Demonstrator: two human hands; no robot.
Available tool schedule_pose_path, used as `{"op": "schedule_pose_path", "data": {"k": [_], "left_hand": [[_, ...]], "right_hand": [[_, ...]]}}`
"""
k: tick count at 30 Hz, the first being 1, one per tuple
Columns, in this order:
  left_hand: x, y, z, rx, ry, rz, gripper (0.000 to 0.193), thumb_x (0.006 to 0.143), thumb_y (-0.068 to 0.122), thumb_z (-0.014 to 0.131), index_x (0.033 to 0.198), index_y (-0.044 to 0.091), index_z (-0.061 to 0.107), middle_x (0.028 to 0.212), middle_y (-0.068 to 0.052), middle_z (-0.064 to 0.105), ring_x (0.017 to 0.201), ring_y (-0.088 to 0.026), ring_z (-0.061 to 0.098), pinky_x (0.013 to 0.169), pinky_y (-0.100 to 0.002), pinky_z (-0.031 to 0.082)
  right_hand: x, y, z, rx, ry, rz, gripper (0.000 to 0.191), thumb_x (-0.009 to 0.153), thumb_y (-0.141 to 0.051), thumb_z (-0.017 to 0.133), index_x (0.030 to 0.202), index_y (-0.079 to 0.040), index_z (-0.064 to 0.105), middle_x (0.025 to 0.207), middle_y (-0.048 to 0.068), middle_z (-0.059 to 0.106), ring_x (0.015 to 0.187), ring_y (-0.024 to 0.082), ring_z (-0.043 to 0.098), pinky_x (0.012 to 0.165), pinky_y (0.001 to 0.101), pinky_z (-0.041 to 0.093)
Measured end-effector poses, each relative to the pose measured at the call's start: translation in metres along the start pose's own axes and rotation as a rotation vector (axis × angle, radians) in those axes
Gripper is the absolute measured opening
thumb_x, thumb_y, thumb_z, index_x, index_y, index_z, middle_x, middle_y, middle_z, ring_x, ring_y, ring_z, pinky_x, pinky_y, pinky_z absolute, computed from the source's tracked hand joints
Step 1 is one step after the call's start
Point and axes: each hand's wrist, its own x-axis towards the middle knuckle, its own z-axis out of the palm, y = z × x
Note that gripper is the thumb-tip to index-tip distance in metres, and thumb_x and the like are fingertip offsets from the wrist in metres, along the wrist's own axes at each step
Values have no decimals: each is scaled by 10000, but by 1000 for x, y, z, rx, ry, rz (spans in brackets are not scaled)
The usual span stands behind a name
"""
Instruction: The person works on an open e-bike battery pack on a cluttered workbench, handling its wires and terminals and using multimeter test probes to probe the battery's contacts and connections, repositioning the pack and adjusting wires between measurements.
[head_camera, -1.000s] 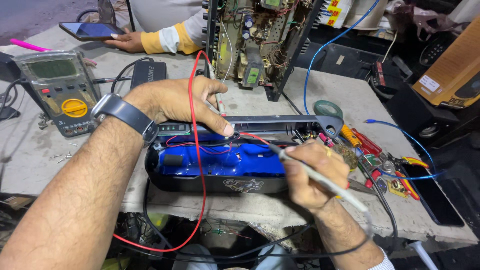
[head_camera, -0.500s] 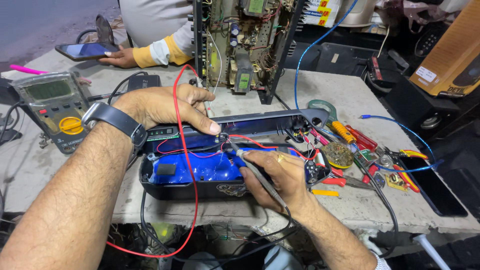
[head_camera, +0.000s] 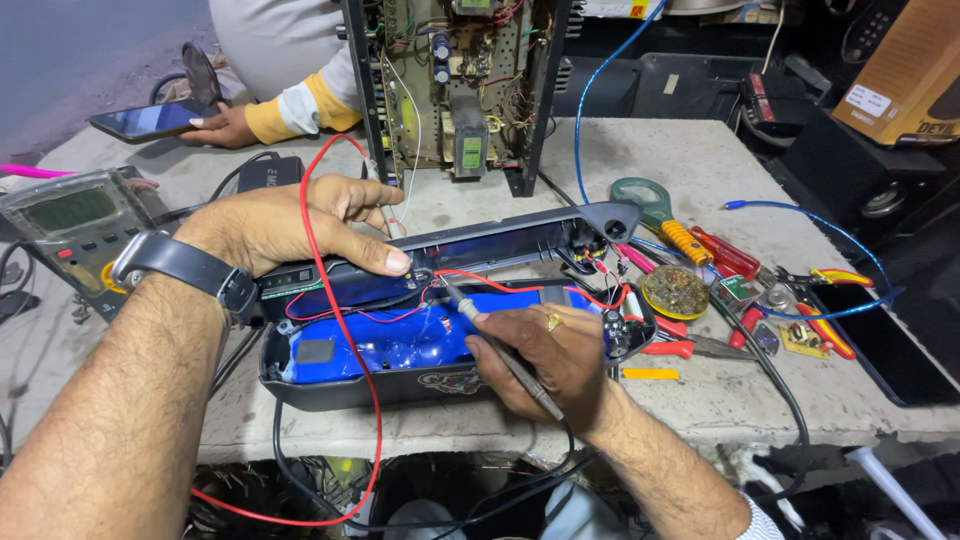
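Two hands | right hand (head_camera: 545, 355): slim probe (head_camera: 500, 345), perhaps metal-tipped | left hand (head_camera: 300, 225): glossy casing (head_camera: 350, 385)

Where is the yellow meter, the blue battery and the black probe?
meter (head_camera: 70, 235), head view, on its grey face.
blue battery (head_camera: 400, 342), head view, on its top.
probe (head_camera: 505, 355), head view, on its shaft in the right hand (head_camera: 545, 355).

Soft, even daylight is falling from above, so the shadows are staying weak and short. The blue battery pack (head_camera: 400, 340) is shining with small glare spots, and the phone screen (head_camera: 150, 118) is reflecting pale light. The centre is looking sharp, while the lower edges are stretching and blurring a little.
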Motion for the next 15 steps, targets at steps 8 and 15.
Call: {"op": "schedule_pose_path", "data": {"k": [8,15], "left_hand": [[-4,5,3,9,8,18,1101,615,359,841,1541,0,367,1351,-139,686,1277,-214,611,1094,-313,387],[-2,5,7,-108,-23,-9,1025,646,240,841,1536,-1,392,1313,-96,695,1203,-159,625,1011,-263,443]], "right_hand": [[3,-1,-5,-4,-16,-47,236,859,-49,836,1025,-13,672,900,105,753,741,217,743,619,323,561],[-4,3,-4,-47,-20,-20,232,896,-89,842,1057,-28,688,954,90,760,764,213,740,624,327,553]]}}
